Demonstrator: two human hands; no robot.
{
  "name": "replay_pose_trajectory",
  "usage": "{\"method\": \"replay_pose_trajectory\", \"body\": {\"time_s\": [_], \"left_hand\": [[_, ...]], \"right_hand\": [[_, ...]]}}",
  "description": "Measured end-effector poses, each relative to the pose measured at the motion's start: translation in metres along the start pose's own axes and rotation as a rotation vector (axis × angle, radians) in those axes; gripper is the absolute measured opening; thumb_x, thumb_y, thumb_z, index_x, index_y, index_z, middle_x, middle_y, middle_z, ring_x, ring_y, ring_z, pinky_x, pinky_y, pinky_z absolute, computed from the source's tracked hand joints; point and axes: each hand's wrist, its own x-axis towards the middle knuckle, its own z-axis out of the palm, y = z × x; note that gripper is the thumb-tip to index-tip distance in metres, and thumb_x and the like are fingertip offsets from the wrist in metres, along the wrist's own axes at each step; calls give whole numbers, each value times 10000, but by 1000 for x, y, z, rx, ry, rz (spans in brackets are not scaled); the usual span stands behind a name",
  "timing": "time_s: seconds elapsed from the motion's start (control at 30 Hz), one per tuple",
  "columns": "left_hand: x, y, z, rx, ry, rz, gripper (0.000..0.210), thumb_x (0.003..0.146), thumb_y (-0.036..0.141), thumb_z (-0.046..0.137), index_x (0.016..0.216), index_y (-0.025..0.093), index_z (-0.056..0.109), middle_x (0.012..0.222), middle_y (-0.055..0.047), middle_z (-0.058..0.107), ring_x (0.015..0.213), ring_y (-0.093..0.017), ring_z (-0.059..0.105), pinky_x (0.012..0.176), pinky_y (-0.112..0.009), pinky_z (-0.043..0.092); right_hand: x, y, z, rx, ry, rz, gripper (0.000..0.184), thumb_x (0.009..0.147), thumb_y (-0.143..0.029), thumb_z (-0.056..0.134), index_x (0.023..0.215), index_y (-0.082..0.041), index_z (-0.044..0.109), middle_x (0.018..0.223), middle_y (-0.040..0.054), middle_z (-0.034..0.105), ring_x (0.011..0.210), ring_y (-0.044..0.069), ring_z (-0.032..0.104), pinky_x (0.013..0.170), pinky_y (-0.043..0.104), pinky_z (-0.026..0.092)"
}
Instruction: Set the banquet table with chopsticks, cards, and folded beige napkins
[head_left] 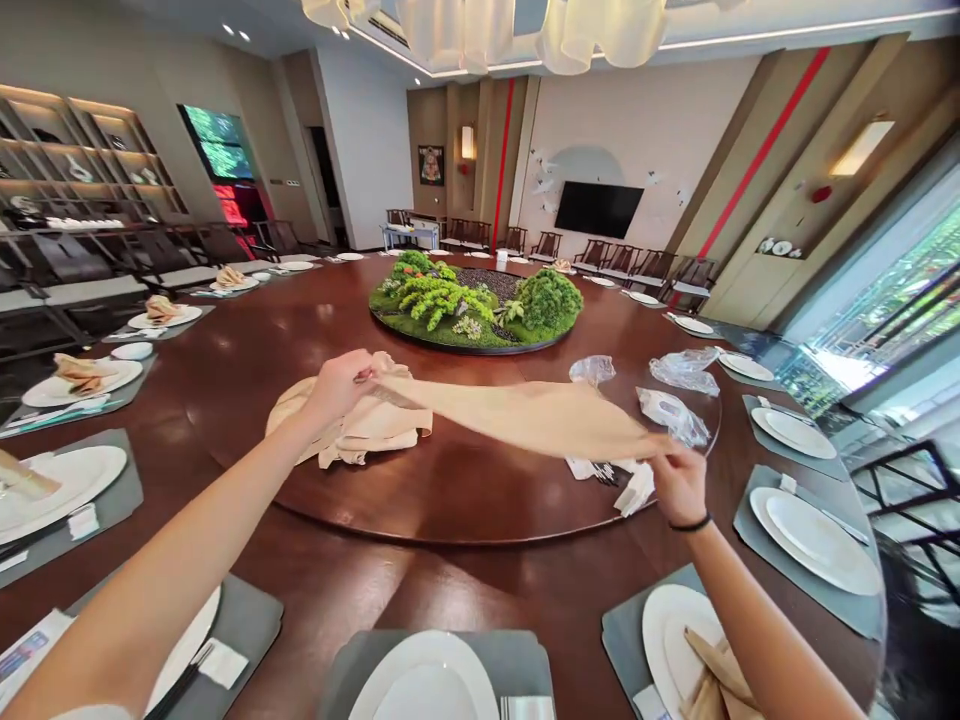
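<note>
A beige cloth napkin (pixel 525 412) is stretched in the air between my two hands, above the round turntable (pixel 465 500). My left hand (pixel 341 385) pinches one corner, and my right hand (pixel 681 482), with a dark band at the wrist, pinches the opposite one. Under and beside my left hand lies a loose heap of more beige napkins (pixel 375 430). Below my right hand, small white packets (pixel 636 490) rest on the turntable, partly hidden by the napkin.
Clear plastic bags (pixel 682 372) lie at the turntable's right. A green miniature garden (pixel 480 305) stands at its middle. White plates (pixel 424 685) on grey mats ring the dark wooden table (pixel 322 590); some, such as the one at front right, carry folded napkins (pixel 712 680). Chairs (pixel 911 510) stand around.
</note>
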Motion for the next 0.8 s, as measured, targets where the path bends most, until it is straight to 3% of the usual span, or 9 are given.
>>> {"method": "replay_pose_trajectory", "body": {"time_s": [0.17, 0.27, 0.33, 0.43, 0.53, 0.63, 0.8], "left_hand": [[-88, -55, 73, -142, -364, 44, 198, 830, 234, 467, 704, 191, 613, 762, -27, 587, 738, -148, 531, 711, -245, 413], [-150, -86, 125, -158, -507, -16, 242, 854, 266, 459, 707, 191, 636, 772, -41, 594, 762, -162, 543, 727, -257, 419], [-190, -102, 154, -170, -573, -106, 263, 856, 324, 478, 701, 197, 648, 756, -40, 606, 765, -172, 556, 737, -268, 427], [-241, -121, 183, -222, -626, -270, 316, 841, 448, 508, 686, 216, 657, 763, -37, 648, 790, -196, 587, 759, -288, 456], [-281, -135, 193, -272, -574, -432, 353, 791, 564, 541, 714, 251, 686, 784, -33, 687, 812, -229, 624, 774, -316, 491], [-312, -142, 194, -325, -506, -593, 373, 708, 641, 592, 712, 287, 708, 814, -24, 719, 844, -263, 661, 800, -340, 521], [-341, -146, 193, -455, -402, -936, 452, 590, 748, 598, 714, 329, 715, 810, 6, 739, 838, -302, 699, 793, -366, 568]], "right_hand": [[-105, 55, 23, -86, -199, 206, 240, 793, -445, 598, 774, -235, 714, 791, 79, 655, 769, 239, 625, 717, 383, 521], [-139, 79, 43, -118, -228, 290, 251, 788, -437, 578, 741, -239, 725, 833, 96, 629, 789, 241, 616, 699, 367, 523], [-146, 94, 58, -139, -241, 323, 252, 783, -426, 569, 745, -233, 726, 897, 105, 634, 830, 241, 621, 717, 355, 526], [-132, 115, 86, -180, -309, 381, 263, 800, -396, 517, 786, -221, 713, 893, 83, 664, 795, 216, 630, 695, 319, 524], [-93, 134, 128, -220, -426, 436, 270, 820, -327, 451, 820, -197, 688, 790, 45, 664, 610, 153, 587, 586, 259, 487], [-42, 153, 187, -286, -552, 444, 247, 820, -256, 453, 830, -165, 683, 703, 16, 639, 515, 109, 525, 561, 224, 442], [29, 183, 304, -477, -631, 393, 209, 847, -263, 513, 844, -184, 707, 774, 11, 673, 718, 120, 583, 663, 195, 411]]}}
